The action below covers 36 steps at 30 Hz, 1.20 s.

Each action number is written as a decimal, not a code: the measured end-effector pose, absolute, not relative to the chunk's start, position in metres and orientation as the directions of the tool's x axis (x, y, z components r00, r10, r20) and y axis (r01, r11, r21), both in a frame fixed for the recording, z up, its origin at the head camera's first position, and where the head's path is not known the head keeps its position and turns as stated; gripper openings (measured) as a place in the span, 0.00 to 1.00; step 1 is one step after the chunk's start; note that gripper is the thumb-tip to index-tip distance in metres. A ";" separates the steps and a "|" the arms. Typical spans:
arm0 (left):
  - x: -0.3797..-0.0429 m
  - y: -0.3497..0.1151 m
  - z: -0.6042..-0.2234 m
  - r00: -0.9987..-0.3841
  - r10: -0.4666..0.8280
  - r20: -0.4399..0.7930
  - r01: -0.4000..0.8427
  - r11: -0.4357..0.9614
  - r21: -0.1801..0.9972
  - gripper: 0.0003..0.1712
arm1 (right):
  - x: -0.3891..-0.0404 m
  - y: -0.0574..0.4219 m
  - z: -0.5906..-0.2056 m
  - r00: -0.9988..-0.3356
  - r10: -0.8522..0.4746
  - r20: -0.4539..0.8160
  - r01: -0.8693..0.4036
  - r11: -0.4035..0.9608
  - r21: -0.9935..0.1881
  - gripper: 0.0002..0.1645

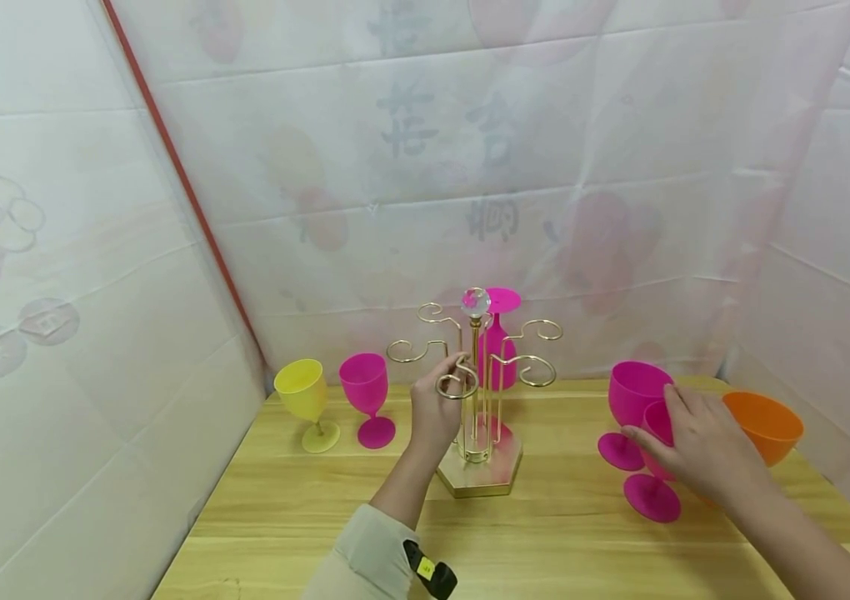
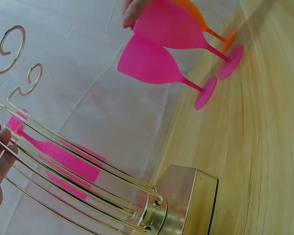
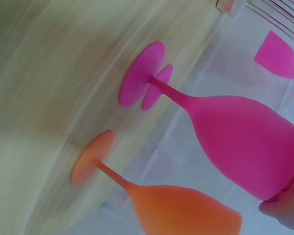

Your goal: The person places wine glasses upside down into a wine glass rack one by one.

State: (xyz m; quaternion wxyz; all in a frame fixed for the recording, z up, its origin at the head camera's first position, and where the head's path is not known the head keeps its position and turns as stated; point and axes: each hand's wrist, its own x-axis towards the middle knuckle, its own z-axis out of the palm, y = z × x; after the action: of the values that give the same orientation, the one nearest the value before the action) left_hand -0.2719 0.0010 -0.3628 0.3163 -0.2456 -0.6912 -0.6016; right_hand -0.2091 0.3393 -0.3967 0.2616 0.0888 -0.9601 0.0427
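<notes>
In the head view, our right hand [image 1: 710, 442], at the right of the frame, has its thumb and fingers clamped on the bowl of the near pink glass [image 3: 245, 142], close to the rim. Whether its foot touches the table [image 1: 305, 533], we cannot tell. The far pink glass [image 1: 635, 392] stands behind it, the orange glass [image 1: 762, 421] to its right. At centre, our left hand [image 1: 436, 408] has its fingers curled on the wires of the rack [image 1: 470, 477], where one pink glass hangs upside down at the back. We judge the step in hand to be picking up the near pink glass; the next move would call for a straight lift clear of its neighbours, then turning it foot-up toward a free hook, the rack held steady.
</notes>
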 end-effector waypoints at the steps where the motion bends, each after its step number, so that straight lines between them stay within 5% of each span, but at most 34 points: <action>1: -0.272 0.001 -0.363 -0.681 -0.041 0.731 0.718 0.157 0.678 0.11 | -0.210 0.339 -0.398 -0.849 -0.145 0.509 -0.187 0.982 -0.032 0.57; 10: -0.298 0.000 -0.388 -0.659 -0.032 0.751 0.741 0.146 0.656 0.13 | -0.211 0.340 -0.403 -0.831 -0.150 0.535 -0.183 0.983 -0.009 0.56; 22: -0.296 0.000 -0.387 -0.641 -0.047 0.766 0.743 0.209 0.635 0.11 | -0.205 0.335 -0.407 -0.747 -0.229 0.624 -0.256 0.966 0.048 0.48; 36: -0.293 -0.003 -0.388 -0.621 -0.007 0.783 0.761 0.232 0.606 0.14 | -0.197 0.324 -0.409 -0.739 -0.266 0.619 -0.277 0.958 0.082 0.41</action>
State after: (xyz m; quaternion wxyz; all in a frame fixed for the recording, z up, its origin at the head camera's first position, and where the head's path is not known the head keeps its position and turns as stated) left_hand -0.2932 -0.0032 -0.3881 0.3434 -0.2672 -0.7059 -0.5590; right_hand -0.1968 0.3239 -0.4090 0.3309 0.1456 -0.9323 0.0079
